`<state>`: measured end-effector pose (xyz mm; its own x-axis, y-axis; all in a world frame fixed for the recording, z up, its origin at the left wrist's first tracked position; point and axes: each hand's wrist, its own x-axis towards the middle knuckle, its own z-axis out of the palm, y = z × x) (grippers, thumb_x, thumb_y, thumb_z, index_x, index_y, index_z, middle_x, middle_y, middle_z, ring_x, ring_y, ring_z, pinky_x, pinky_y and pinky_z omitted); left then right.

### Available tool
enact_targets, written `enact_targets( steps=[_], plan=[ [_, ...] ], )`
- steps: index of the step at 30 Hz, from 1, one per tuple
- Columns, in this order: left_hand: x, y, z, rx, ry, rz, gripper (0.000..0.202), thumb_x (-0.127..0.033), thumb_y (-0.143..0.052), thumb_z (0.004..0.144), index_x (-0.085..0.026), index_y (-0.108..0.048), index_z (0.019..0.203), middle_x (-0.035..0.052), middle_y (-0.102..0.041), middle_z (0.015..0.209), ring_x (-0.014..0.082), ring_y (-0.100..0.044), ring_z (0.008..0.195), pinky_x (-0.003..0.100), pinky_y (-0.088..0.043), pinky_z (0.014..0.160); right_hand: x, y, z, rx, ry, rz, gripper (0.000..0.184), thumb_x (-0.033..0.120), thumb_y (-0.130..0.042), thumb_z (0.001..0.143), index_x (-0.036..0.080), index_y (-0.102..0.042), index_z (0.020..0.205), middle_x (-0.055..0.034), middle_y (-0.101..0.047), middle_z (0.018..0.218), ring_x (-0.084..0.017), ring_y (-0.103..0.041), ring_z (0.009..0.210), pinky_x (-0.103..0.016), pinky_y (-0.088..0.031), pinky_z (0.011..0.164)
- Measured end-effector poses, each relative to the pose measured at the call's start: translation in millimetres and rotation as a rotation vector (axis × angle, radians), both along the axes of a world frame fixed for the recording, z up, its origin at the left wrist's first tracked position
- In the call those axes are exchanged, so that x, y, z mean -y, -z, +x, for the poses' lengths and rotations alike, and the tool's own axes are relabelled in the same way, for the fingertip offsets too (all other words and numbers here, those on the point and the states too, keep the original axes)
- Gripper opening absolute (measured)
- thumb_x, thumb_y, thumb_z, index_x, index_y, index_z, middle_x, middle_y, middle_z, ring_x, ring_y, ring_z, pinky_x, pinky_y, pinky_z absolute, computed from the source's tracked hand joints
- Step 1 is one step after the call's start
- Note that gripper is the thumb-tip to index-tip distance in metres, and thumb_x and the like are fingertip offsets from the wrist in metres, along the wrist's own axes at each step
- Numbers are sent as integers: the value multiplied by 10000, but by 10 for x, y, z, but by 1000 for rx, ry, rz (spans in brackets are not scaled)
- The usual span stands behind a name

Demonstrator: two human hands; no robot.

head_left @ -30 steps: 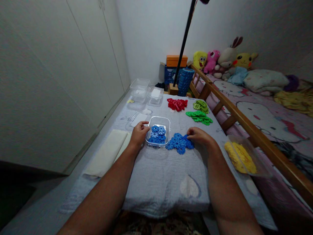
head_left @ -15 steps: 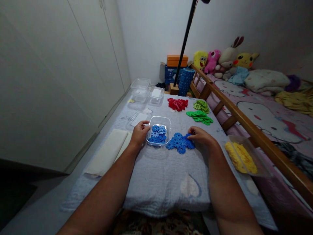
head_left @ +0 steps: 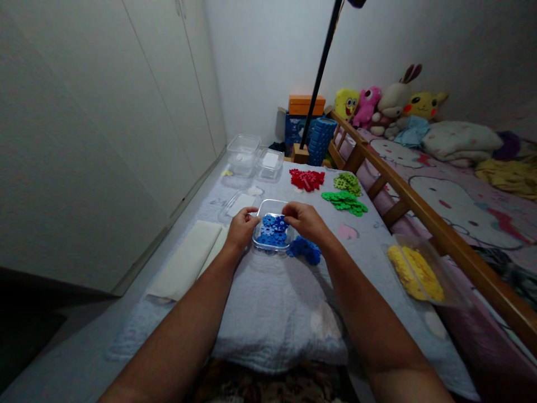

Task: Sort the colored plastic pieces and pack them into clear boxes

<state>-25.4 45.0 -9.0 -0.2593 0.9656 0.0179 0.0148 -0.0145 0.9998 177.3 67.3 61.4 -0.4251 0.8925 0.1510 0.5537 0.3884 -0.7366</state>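
Observation:
A clear plastic box (head_left: pixel 264 209) with several blue snowflake pieces (head_left: pixel 272 232) inside rests on the grey quilt (head_left: pixel 268 302). My left hand (head_left: pixel 241 228) grips the box's left rim, fingers curled. My right hand (head_left: pixel 305 220) hovers over the box's right side with fingers pinched together; what they hold is hidden. A small heap of loose blue pieces (head_left: pixel 306 249) lies on the quilt just right of the box, partly under my right wrist.
Red pieces (head_left: pixel 307 179), two green heaps (head_left: pixel 344 201) and a bag of yellow pieces (head_left: pixel 415 273) lie farther off. Empty clear boxes (head_left: pixel 243 150) stand at the back left. A wooden bed rail (head_left: pixel 419 212) runs along the right, a black pole (head_left: pixel 319 78) behind.
My right hand has left the loose blue heap and moved left over the box. The left hand stays on the box's rim.

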Motion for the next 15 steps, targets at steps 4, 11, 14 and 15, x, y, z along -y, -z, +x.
enact_targets(
  steps=[4,11,14,15],
  plan=[
    [-1,-1,-6,8,9,7,427,-356,-703,672,-151,-667,1046,-79,-451,582,95,-402,506,221,-294,500,9,33,-338,239,-54,122,195,56,-612,805,185,-706,917,-20,-735,862,-155,-622,799,-248,-411,739],
    [-1,-4,-10,3,21,16,409,-361,-697,683,-153,-663,1034,-84,-443,571,94,-387,503,224,-289,503,-48,122,-503,452,-8,177,233,105,-574,868,178,-731,1025,-78,-768,992,-205,-655,900,-280,-427,794],
    [-10,10,-8,11,21,13,418,-362,-703,676,-154,-662,1036,-81,-452,575,97,-395,507,222,-296,502,-70,79,-407,388,25,191,207,106,-591,872,167,-728,1015,-83,-762,1013,-196,-655,909,-277,-438,817],
    [-11,12,-7,15,18,11,422,-362,-706,672,-154,-662,1036,-79,-456,578,97,-400,509,222,-300,503,-81,51,-341,355,42,190,194,108,-604,868,165,-726,1008,-82,-758,1009,-189,-653,894,-274,-441,815]
  ],
)
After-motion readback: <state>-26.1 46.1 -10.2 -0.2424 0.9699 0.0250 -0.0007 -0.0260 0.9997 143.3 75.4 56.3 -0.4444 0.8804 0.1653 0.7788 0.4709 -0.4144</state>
